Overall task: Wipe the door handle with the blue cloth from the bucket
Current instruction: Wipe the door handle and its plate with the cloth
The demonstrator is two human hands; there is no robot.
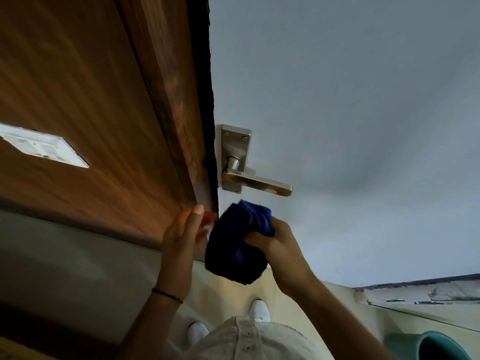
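Note:
A silver lever door handle (255, 183) on a metal backplate sits at the left edge of a pale grey-blue door (350, 113). Just below the lever, my right hand (275, 239) grips a bunched dark blue cloth (237, 242). The cloth's top is a short gap under the handle and does not touch it. My left hand (185, 232) lies flat with fingers straight against the brown wooden frame (104, 126), beside the door's edge and left of the cloth.
A white switch plate (44, 146) is set in the wooden panel at left. A teal bucket (439, 346) shows at the bottom right on the pale floor. My white shoes (257, 310) stand below the cloth.

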